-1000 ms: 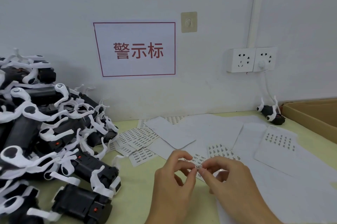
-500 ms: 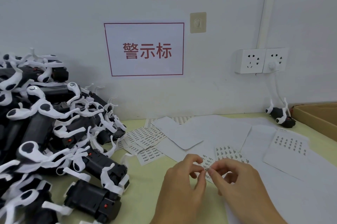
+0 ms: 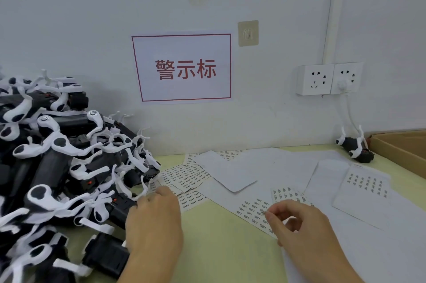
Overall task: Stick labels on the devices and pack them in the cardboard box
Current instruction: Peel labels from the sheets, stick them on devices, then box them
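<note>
Right hand (image 3: pixel 299 225) has its thumb and forefinger pinched together on 1 tiny label (image 3: pixel 263 212), white with dark print too small to read. The other fingers are loosely curled. It hovers over a label sheet (image 3: pixel 253 210) with rows of the same little stickers.

Left hand (image 3: pixel 154 220) is over at the pile of devices (image 3: pixel 64 167), fingers bent down over the edge of a black device (image 3: pixel 122 207). Can't tell if it's actually gripping it or just touching, the fingertips are hidden.

The devices are chunky black bodies with curvy white clip arms, some with small red dots, all heaped on the left of the yellowish-green table (image 3: pixel 219 248). 1 lone device (image 3: pixel 355 149) sits far right by the wall, just beside the cardboard box (image 3: pixel 401 151). More label sheets and blank backing papers (image 3: pixel 230 172) are spread across the middle.
</note>
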Tool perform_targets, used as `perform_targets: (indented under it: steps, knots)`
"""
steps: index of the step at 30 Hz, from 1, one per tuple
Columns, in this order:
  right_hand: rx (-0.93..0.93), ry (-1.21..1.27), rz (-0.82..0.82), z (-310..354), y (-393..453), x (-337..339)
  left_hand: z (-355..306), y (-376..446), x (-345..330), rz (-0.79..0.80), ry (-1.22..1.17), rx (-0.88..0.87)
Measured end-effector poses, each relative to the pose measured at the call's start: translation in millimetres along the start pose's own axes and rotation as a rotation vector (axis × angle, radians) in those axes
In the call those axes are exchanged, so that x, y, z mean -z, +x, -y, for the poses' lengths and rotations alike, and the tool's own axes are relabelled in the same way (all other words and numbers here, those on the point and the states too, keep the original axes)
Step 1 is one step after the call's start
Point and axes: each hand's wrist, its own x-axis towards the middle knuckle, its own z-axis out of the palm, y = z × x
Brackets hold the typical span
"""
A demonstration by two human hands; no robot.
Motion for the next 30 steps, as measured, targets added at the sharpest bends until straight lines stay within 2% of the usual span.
perform_targets:
  steps: [4,8,15,18,20,22,24,25,28,30]
  knots:
    - [0.006,-0.002,0.004,-2,1,0,0,0,14,0.115,-0.032,0.008]
    - [0.015,0.002,-0.001,-5,2,0,-1,-3,18,0.118,-0.034,0.007]
    - [0.035,0.031,0.013,-6,3,-1,1,1,22,0.012,0.018,0.002]
    - [0.045,0.044,0.019,-5,2,-1,-3,5,30,-0.106,-0.062,-0.035]
    - [0.036,0.056,0.035,-4,1,-1,-6,8,26,-0.264,-0.300,-0.065]
    - [0.025,0.073,0.062,-3,0,-1,-10,7,15,-0.337,-0.691,-0.083]
    - [0.030,0.090,0.092,-2,-1,-1,-18,4,11,-0.258,-1.188,-0.030]
    - [0.039,0.100,0.111,-2,-1,-1,-21,3,10,-0.208,-1.351,0.010]
    - [0.071,0.132,0.193,-4,-2,0,-27,6,4,-0.157,-1.582,0.126]
    - [0.098,0.124,0.275,-5,-4,1,-30,7,-1,-0.045,-1.754,0.257]
